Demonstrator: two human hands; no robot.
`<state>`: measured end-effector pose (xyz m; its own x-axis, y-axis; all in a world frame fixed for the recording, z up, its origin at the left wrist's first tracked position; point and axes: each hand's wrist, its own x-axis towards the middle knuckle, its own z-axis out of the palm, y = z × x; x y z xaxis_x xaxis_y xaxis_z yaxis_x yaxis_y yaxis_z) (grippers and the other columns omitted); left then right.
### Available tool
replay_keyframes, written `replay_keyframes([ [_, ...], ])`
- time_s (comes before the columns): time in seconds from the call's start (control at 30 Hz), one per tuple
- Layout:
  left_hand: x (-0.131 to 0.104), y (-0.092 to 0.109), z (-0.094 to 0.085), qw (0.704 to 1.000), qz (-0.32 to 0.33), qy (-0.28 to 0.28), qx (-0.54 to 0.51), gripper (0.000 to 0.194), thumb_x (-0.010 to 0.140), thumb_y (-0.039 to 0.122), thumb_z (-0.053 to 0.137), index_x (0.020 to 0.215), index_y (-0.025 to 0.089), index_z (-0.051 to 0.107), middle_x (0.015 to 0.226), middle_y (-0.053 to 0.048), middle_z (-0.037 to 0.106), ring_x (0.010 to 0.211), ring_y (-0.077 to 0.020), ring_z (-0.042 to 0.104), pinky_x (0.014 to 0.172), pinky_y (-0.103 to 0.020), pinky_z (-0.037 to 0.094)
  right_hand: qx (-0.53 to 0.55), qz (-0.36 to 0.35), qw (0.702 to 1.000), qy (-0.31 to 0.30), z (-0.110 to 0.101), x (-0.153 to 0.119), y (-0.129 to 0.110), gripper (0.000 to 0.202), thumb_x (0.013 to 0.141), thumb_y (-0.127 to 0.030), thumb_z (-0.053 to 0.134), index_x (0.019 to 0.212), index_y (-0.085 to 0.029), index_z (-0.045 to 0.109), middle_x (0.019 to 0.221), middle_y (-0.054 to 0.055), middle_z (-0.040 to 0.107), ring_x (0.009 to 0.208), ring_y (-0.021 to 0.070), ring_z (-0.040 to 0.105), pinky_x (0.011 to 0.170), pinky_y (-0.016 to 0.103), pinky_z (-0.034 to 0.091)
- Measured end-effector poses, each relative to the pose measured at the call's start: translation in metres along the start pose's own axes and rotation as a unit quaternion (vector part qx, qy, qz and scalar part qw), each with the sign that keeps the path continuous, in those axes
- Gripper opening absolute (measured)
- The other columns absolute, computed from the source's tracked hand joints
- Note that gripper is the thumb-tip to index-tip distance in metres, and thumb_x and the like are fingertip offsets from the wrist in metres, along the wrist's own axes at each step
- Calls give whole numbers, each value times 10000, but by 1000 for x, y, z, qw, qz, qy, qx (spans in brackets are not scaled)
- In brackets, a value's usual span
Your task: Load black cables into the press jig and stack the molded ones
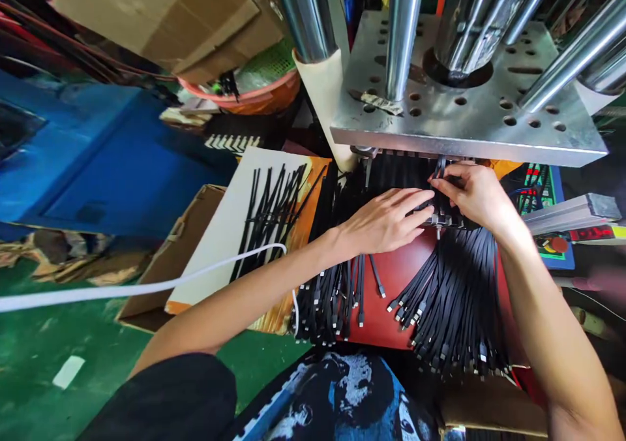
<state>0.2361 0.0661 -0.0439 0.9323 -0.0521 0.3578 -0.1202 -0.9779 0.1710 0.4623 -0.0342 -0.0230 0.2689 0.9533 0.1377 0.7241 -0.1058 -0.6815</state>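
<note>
Under the thick metal plate of a press lies a dark fixture with black cables in it. My right hand pinches a black cable at the fixture, just below the plate's front edge. Spread over the fixture's front left part is my left hand, its fingers apart and pointing right; nothing shows in its grip. Below my hands, a fan of black cables with metal plugs hangs over a red surface. Another bunch of black cables lies to its left, below my left forearm.
Thin black strips lie on a white board at the left, crossed by a white cable. Steel columns rise from the plate. An orange basket stands behind; a grey metal bar juts in at the right.
</note>
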Motion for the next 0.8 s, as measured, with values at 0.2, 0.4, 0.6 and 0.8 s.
replay_keyframes([
  [0.2, 10, 22, 2, 995, -26, -21, 92, 428, 1088, 316, 557, 1436, 78, 628, 1552, -211, 594, 1467, -339, 538, 1231, -508, 454, 119, 58, 991, 8, 5, -8, 4, 408, 901, -502, 771, 1160, -188, 741, 854, 26, 711, 529, 127, 527, 514, 291, 401],
  [0.4, 13, 50, 6, 985, -115, -38, 127, 501, 1082, 372, 572, 1520, 127, 580, 1588, -202, 562, 1522, -345, 484, 1287, -521, 373, -102, -5, 987, 121, 8, -29, -12, 370, 1000, -288, 582, 1329, -173, 708, 1091, 121, 713, 800, 224, 668, 774, 378, 550],
  [0.6, 21, 52, 7, 984, -147, -44, 86, 649, 1061, 500, 568, 1544, 67, 548, 1675, -237, 451, 1588, -378, 392, 1325, -579, 286, -357, -32, 933, 19, 11, -54, -21, 551, 1026, -162, 386, 1493, -199, 675, 1086, 177, 629, 907, 296, 649, 806, 426, 535],
  [0.8, 60, 11, 2, 975, -205, -55, 59, 610, 1055, 268, 432, 1595, -15, 455, 1704, -230, 403, 1620, -366, 330, 1343, -626, 169, -395, 27, 918, 37, 20, -2, -16, 584, 1026, -165, 361, 1560, -181, 597, 1254, 258, 654, 1031, 378, 672, 827, 474, 518],
])
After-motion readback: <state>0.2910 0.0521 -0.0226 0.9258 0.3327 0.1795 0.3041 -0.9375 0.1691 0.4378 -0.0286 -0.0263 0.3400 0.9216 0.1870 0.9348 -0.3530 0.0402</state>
